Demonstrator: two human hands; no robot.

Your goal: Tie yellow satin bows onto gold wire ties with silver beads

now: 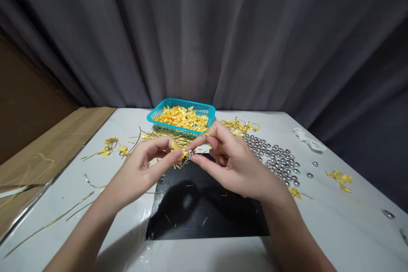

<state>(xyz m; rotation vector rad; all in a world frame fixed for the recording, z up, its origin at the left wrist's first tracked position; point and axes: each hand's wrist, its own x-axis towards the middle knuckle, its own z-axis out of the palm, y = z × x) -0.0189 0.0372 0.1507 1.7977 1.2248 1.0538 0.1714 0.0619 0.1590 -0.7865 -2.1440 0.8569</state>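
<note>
My left hand (148,165) pinches a small yellow ribbon bow (177,148) between thumb and forefinger. Against it, my right hand (231,159) holds a silver bell (190,154) between thumb and fingertip. A thin gold cord loops around the right fingers. Both hands meet above a black mat (207,216) that has gold cord scraps on it. Just beyond the fingers lies a pile of gold cords (167,137). The exact join between bow and bell is hidden by the fingertips.
A blue basket (154,122) full of yellow bows stands at the back. Many silver bells (282,159) spread to the right, near finished-looking yellow bows (240,126). More bows (108,146) and loose cords (51,223) lie left. A crumpled white wrapper (309,140) lies far right.
</note>
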